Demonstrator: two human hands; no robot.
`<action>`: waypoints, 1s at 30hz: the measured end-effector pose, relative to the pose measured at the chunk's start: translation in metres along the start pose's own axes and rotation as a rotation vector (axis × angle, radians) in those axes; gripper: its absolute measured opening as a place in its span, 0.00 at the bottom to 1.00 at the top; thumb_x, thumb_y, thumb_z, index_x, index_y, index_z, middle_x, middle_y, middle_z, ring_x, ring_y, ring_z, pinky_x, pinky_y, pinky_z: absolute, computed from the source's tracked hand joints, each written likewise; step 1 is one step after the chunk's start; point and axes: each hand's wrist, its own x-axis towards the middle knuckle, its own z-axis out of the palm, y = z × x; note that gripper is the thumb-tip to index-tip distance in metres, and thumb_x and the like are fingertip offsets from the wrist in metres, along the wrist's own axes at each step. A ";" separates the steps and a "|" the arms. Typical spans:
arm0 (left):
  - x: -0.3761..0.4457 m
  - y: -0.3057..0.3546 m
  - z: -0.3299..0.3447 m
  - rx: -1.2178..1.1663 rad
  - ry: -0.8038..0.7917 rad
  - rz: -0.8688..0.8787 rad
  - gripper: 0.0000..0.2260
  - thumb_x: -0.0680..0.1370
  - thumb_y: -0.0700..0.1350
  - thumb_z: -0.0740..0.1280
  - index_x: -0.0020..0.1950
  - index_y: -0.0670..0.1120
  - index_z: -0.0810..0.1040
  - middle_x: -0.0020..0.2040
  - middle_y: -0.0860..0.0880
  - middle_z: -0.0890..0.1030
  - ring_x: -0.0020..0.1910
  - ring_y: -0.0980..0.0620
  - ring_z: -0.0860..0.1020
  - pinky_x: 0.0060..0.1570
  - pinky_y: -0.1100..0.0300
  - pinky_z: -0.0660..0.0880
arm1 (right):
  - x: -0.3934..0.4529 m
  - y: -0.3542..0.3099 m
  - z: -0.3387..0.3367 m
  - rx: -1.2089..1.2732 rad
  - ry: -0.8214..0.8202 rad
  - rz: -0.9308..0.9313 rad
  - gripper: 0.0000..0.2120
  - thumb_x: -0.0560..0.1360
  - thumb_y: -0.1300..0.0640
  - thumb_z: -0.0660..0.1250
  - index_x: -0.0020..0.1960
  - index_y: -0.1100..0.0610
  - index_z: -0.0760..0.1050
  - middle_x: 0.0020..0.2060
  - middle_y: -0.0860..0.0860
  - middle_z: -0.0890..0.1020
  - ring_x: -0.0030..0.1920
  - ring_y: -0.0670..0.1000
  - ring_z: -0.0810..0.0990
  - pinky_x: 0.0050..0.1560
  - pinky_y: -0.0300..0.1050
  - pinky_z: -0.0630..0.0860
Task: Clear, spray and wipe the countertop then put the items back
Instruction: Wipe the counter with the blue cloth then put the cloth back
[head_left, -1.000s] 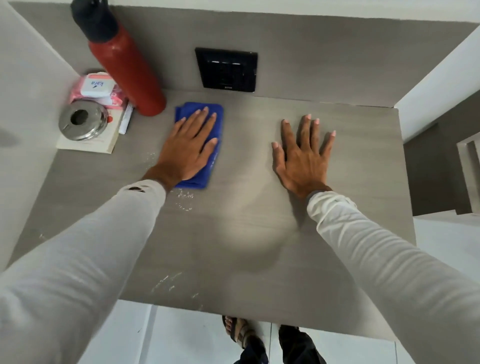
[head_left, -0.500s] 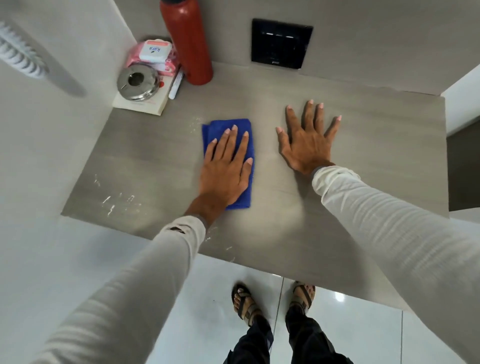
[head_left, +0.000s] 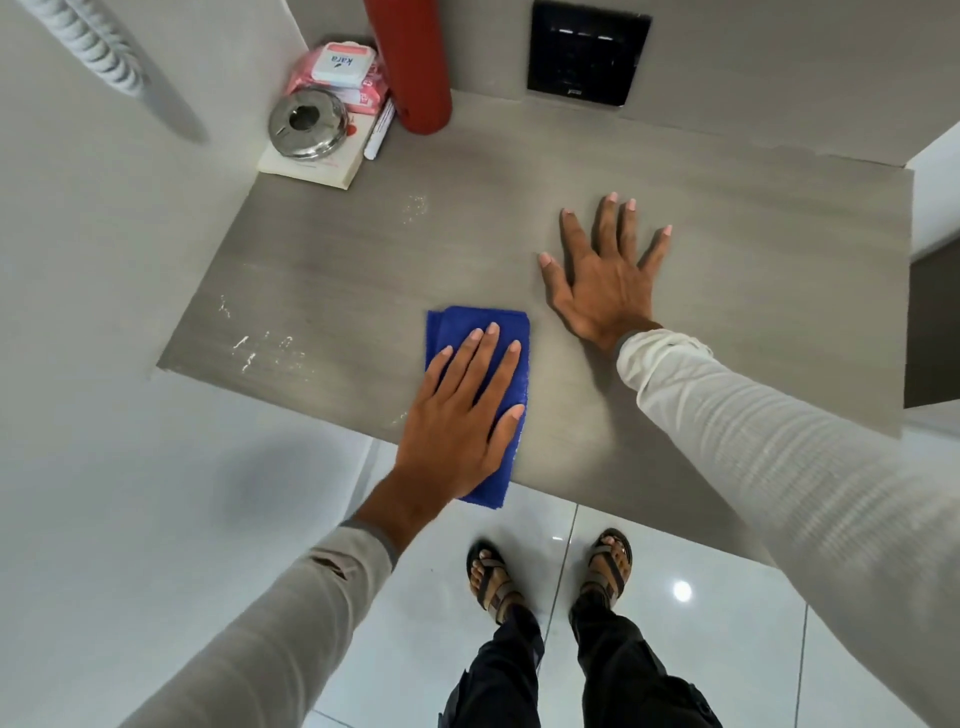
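Observation:
A folded blue cloth (head_left: 457, 332) lies at the front edge of the grey countertop (head_left: 727, 249), its near end hanging over the edge. My left hand (head_left: 462, 415) presses flat on the cloth with straight fingers. My right hand (head_left: 605, 270) rests flat on the bare countertop, fingers spread, to the right of the cloth. White specks (head_left: 270, 348) dot the counter's front left part and a patch (head_left: 415, 208) further back.
In the back left corner stand a red bottle (head_left: 418, 67), a pink wipes pack (head_left: 340, 70), a steel ashtray (head_left: 307, 122) on a white book (head_left: 317, 166), and a white pen (head_left: 378, 132). A black switch panel (head_left: 589, 52) is on the back wall. White walls flank both sides.
My left hand has drawn the blue cloth from the back of the counter toward the front edge. My right hand has stayed flat in the same spot.

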 end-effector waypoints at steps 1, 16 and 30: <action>0.001 -0.011 -0.001 0.005 -0.005 0.057 0.27 0.83 0.56 0.49 0.80 0.48 0.52 0.81 0.46 0.54 0.80 0.48 0.53 0.76 0.47 0.58 | -0.001 -0.002 0.000 0.006 -0.001 -0.006 0.31 0.81 0.36 0.46 0.81 0.47 0.53 0.81 0.60 0.48 0.81 0.62 0.43 0.74 0.76 0.42; 0.082 -0.148 -0.015 0.045 -0.046 0.319 0.27 0.84 0.56 0.49 0.80 0.48 0.50 0.81 0.48 0.50 0.80 0.50 0.50 0.77 0.48 0.56 | -0.002 -0.008 0.011 -0.036 0.044 -0.028 0.32 0.80 0.33 0.47 0.81 0.45 0.51 0.82 0.58 0.49 0.82 0.61 0.46 0.75 0.75 0.44; 0.191 -0.167 -0.014 0.019 -0.027 0.117 0.26 0.83 0.55 0.50 0.79 0.46 0.55 0.80 0.44 0.56 0.79 0.45 0.56 0.77 0.48 0.56 | 0.029 -0.011 0.019 -0.092 0.096 0.003 0.36 0.77 0.28 0.43 0.81 0.43 0.49 0.82 0.56 0.51 0.81 0.61 0.48 0.74 0.75 0.47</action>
